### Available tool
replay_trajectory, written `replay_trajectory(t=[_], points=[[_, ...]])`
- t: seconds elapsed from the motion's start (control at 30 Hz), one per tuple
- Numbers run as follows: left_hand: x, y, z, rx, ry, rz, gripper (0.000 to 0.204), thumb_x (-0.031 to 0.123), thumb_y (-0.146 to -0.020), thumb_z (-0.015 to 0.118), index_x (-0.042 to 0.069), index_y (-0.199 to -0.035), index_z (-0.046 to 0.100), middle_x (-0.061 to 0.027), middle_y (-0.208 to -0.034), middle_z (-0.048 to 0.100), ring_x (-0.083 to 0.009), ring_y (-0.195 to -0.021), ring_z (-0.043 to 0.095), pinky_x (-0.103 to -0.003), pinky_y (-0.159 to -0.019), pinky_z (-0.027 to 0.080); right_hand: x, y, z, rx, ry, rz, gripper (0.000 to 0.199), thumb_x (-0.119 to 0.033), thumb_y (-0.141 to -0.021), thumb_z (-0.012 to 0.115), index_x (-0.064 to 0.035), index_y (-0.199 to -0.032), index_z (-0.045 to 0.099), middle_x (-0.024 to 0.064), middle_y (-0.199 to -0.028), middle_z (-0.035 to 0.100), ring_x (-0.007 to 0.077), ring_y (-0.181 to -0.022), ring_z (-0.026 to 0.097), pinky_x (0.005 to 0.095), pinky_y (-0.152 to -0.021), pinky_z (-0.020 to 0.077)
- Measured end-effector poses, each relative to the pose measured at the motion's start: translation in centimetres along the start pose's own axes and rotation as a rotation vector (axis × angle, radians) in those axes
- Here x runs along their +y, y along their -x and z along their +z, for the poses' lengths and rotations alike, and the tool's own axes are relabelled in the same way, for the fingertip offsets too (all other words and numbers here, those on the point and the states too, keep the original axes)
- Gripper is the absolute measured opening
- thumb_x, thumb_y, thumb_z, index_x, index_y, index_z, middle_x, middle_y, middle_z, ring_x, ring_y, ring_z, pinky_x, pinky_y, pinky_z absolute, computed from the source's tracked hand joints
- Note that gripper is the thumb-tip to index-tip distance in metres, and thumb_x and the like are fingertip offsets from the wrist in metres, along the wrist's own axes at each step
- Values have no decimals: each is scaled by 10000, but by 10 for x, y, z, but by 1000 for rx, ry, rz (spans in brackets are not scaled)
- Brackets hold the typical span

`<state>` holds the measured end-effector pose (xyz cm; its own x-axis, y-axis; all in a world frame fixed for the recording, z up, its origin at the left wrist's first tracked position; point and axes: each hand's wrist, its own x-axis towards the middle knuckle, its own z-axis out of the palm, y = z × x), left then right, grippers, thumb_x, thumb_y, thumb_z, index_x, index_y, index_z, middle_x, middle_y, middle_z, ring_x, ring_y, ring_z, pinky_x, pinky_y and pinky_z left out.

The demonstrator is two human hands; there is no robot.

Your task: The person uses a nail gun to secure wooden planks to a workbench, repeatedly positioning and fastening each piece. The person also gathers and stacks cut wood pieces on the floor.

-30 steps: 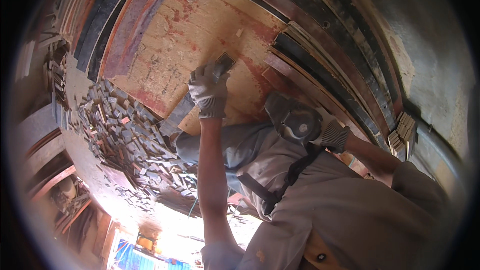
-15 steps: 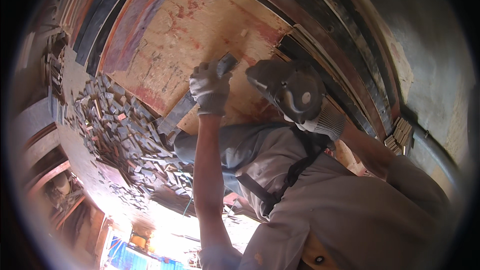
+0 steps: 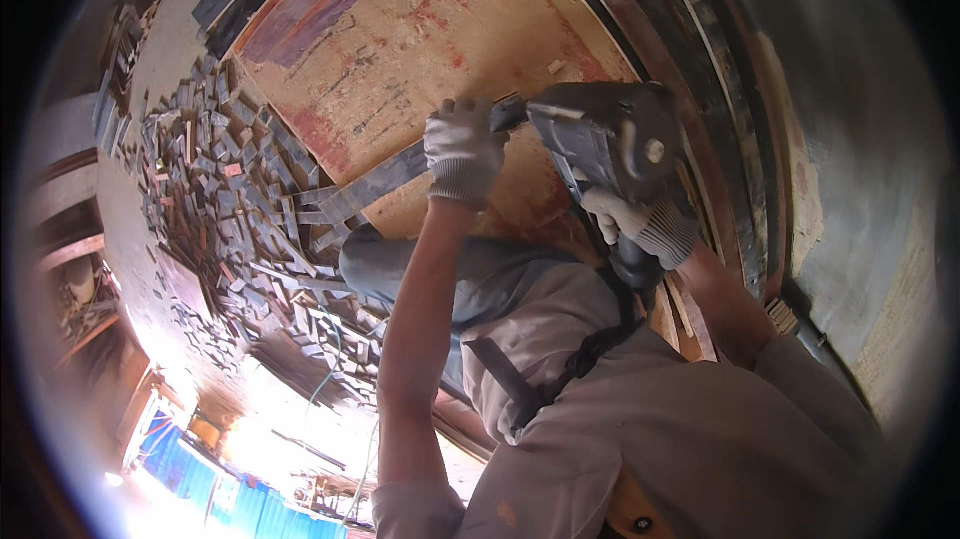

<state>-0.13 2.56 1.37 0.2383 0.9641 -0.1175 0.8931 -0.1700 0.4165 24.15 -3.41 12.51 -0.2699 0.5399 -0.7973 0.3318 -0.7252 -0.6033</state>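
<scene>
Plywood panel (image 3: pixel 400 49) underneath, left hand (image 3: pixel 463 151) pressing strip (image 3: pixel 375 184), right hand (image 3: pixel 632 224) gripping power tool (image 3: pixel 610 139), offcut pile (image 3: pixel 230 209) left.

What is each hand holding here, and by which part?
Right hand grips the grey power tool by its rear handle. Left hand presses a dark strip near its end.

Two gloved hands (image 3: pixel 462 151), one power tool (image 3: pixel 610 139), one plywood sheet (image 3: pixel 420 49), seemingly countless wood offcuts (image 3: pixel 230 199).
</scene>
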Motion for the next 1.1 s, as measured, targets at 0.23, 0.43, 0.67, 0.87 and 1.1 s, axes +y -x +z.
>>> replay_trajectory(t=[0.23, 0.43, 0.67, 0.87, 1.1], points=[[-3, 4, 1, 28, 101, -5, 462, 243, -743, 905, 124, -1166, 762, -140, -1113, 724, -384, -1075, 673, -501, -925, 561, -4, 4, 9, 29, -6, -7, 183, -210, -996, 649, -68, -881, 638, 3, -691, 655, 143, -474, 591, 316, -471, 479], [-14, 8, 12, 69, 239, -33, 415, 210, -741, 906, 142, -1126, 767, -134, -1093, 716, -392, -1052, 660, -498, -922, 555, -18, -5, 15, 68, 34, 28, 135, -182, -973, 679, -59, -918, 679, 7, -649, 653, 146, -446, 579, 309, -488, 497], [-30, 22, 17, 295, 182, 32, 529, 353, -703, 951, 132, -1139, 747, -129, -1137, 685, -378, -1046, 643, -498, -889, 548, -18, 12, 14, 185, 35, 34, 209, -200, -950, 739, -79, -787, 694, 10, -593, 647, 140, -503, 616, 322, -527, 494], [-73, 55, -28, 42, -121, -61, 557, 462, -742, 899, 88, -1116, 724, -133, -1121, 659, -362, -1088, 631, -463, -850, 548, 8, 61, 2, 424, 217, -3, 253, -181, -923, 754, -56, -725, 660, 28, -591, 608, 154, -520, 599, 309, -565, 486], [-79, 69, -88, 399, -36, 25, 484, 373, -742, 898, 85, -1085, 715, -129, -1020, 619, -359, -964, 646, -468, -771, 563, 50, 56, -48, 754, 534, -17, 351, -242, -904, 826, -15, -1139, 700, 169, -821, 756, 372, -753, 748, 445, -682, 577]])
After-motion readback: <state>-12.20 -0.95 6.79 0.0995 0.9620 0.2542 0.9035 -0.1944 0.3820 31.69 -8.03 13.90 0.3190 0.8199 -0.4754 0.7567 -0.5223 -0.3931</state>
